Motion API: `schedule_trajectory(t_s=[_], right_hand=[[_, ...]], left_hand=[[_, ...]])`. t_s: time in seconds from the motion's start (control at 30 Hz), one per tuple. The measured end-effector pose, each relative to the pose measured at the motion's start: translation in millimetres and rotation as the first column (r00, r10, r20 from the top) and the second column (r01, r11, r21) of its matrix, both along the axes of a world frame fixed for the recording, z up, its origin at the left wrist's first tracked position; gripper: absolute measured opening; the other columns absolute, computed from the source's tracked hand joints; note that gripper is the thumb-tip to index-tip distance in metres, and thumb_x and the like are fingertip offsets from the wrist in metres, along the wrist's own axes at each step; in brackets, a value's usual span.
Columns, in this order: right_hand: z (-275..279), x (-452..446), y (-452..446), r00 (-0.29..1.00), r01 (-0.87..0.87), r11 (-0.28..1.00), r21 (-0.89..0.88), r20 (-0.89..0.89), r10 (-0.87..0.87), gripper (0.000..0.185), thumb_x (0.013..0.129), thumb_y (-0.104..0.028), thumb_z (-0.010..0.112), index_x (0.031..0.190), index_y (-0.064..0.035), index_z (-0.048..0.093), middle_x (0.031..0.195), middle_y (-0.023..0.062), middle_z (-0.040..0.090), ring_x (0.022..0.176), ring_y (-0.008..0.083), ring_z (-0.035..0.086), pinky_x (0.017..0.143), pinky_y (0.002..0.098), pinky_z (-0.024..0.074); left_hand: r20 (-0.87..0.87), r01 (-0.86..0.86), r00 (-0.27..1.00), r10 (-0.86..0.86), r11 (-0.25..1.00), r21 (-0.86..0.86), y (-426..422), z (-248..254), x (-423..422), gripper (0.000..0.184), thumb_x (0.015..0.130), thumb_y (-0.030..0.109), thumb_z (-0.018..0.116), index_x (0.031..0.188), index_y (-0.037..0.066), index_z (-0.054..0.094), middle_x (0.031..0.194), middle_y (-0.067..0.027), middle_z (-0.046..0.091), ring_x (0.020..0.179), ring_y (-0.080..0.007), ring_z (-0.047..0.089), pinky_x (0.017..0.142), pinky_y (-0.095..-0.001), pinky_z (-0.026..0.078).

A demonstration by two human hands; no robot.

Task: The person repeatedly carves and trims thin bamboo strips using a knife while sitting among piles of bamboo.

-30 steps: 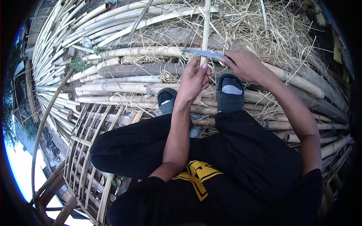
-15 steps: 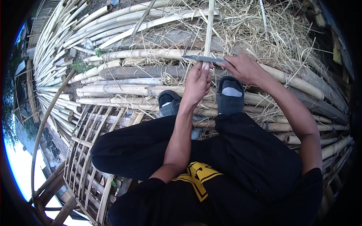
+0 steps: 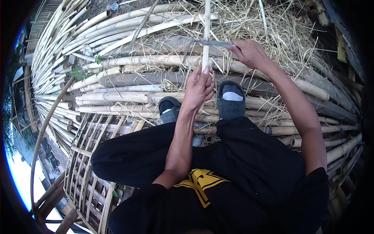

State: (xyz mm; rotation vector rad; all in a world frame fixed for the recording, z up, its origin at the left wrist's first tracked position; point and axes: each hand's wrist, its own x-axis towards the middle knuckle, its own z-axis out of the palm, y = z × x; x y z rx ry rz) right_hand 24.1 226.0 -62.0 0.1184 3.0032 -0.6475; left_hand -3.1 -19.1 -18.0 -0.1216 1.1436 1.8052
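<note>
Left hand (image 3: 199,89) clenches the strip (image 3: 207,24), right hand (image 3: 250,53) grips the knife (image 3: 220,43) across it, apparently scraping, a stroke calling for steady pressure!

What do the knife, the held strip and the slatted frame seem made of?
Knife: blade likely metal, thin, dull grey. Strip: probably split bamboo, unvarnished; pale, straight, fibrous-looking. Slatted frame: bamboo or wood, seemingly bare; dull tan, no visible gloss.

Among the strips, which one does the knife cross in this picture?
The strip gripped in the left hand; the other strips lie on the ground, unheld.
</note>
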Motion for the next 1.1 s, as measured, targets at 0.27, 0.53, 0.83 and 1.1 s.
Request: schedule_trajectory(t_s=[0.27,0.53,0.83,1.1], right_hand=[[4.3,31.8,202.5,0.758,0.649,0.746,0.151,-0.046,-0.650,0.058,0.098,-0.052,0.030,0.094,-0.0037,0.062,0.072,0.0146,0.063,0.071,0.0314,0.062,0.068,0.0438,0.0456],[38.9,32.9,10.1,0.983,0.182,0.924,-0.337,0.101,-0.157,0.037,0.099,-0.038,0.044,0.087,-0.0026,0.049,0.060,0.0124,0.044,0.054,0.0256,0.044,0.053,0.0379,0.0346],[40.7,37.3,-35.9,0.986,-0.161,0.962,-0.219,-0.087,0.145,0.031,0.096,-0.034,0.046,0.087,-0.0046,0.051,0.064,0.0187,0.054,0.061,0.0400,0.054,0.056,0.0471,0.0419],[16.9,16.4,10.6,0.988,-0.149,0.984,-0.101,-0.063,0.143,0.034,0.096,-0.038,0.047,0.086,-0.0058,0.054,0.059,0.0170,0.053,0.058,0.0391,0.055,0.053,0.0468,0.0411]], left_hand=[[-0.164,0.213,0.965,-0.203,0.976,0.043,-2.3,29.8,10.1,0.021,0.103,0.024,0.039,0.108,0.005,0.048,0.059,0.0040,0.035,0.041,-0.0028,0.029,0.037,-0.0179,0.025],[-0.028,0.072,0.997,-0.074,0.996,-0.057,3.5,9.3,6.7,0.026,0.104,0.029,0.037,0.105,0.007,0.049,0.061,0.0042,0.034,0.043,-0.0022,0.024,0.037,-0.0175,0.019],[0.038,0.025,0.999,-0.023,0.999,-0.035,1.8,4.3,11.5,0.027,0.103,0.033,0.039,0.093,0.009,0.046,0.056,0.0056,0.028,0.039,-0.0029,0.021,0.033,-0.0195,0.016],[0.101,0.058,0.993,-0.056,0.998,-0.014,6.8,-2.6,10.9,0.026,0.102,0.033,0.041,0.092,0.011,0.047,0.056,0.0060,0.028,0.039,-0.0026,0.021,0.032,-0.0197,0.014]])
